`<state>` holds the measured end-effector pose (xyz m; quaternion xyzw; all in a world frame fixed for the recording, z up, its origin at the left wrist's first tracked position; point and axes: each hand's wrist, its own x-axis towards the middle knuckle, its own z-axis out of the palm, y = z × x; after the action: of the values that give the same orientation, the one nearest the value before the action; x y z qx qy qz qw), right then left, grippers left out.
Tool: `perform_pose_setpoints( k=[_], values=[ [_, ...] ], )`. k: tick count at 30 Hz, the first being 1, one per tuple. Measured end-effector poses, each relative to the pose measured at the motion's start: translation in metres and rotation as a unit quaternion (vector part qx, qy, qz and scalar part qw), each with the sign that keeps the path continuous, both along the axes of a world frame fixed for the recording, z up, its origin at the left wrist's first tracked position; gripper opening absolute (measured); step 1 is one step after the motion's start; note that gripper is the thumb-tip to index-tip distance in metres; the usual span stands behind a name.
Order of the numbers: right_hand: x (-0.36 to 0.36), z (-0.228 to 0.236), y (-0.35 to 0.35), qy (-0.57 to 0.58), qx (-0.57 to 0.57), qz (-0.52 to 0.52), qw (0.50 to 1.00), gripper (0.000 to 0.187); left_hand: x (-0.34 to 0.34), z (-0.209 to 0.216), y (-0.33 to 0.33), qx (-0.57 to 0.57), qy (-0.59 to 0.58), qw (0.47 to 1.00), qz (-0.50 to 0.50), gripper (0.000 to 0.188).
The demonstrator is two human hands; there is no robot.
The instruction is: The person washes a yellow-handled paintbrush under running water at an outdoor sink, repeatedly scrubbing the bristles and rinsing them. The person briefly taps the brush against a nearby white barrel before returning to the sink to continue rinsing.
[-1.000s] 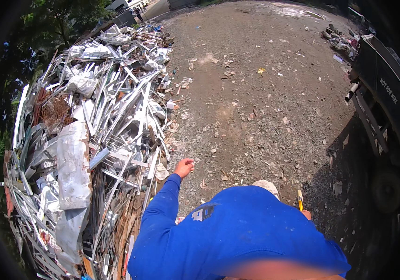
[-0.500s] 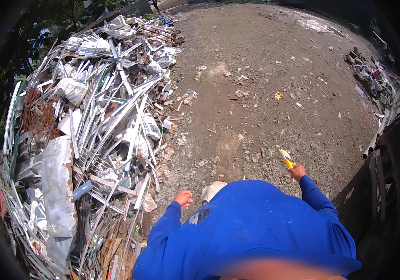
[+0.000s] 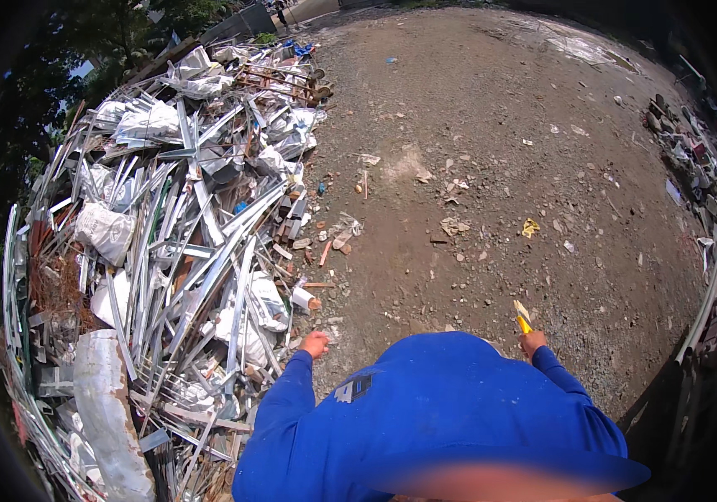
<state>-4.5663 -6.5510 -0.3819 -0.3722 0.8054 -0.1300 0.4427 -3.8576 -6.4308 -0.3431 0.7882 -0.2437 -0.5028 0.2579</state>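
My right hand [image 3: 532,342] is closed around the yellow handle of a small tool [image 3: 522,315]. Its pale, flat end points forward over the ground; whether that end is a blade or bristles cannot be made out. On the other side, my left hand [image 3: 314,344] hangs beside the edge of the scrap pile [image 3: 199,251], apart from it. Its fingers are loosely bent, with nothing seen in them. Blue long sleeves cover both my arms.
Long metal strips, white sacks [image 3: 106,232] and a bent metal sheet [image 3: 103,410] are heaped along the left. Gravelly ground [image 3: 434,209] stretches ahead, strewn with stones and a yellow scrap [image 3: 530,227]. More debris [image 3: 693,151] lines the right edge.
The ground and the piles have shifted downward in view as I move forward. My left hand has swung slightly forward and left; the right one still grips the yellow-handled tool, now lower in view.
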Motion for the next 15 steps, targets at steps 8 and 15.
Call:
perform_pose_setpoints(
  k=[8,15],
  values=[
    [-0.020,-0.089,-0.097,0.255,0.043,0.129,0.957,0.036,0.018,0.130,-0.435,-0.278,-0.016,0.953,-0.122,0.029],
    [0.050,-0.075,-0.602,0.127,-0.076,0.307,0.940,0.033,0.004,-0.052,-0.607,0.020,-0.028,0.994,-0.108,0.023]
  ],
)
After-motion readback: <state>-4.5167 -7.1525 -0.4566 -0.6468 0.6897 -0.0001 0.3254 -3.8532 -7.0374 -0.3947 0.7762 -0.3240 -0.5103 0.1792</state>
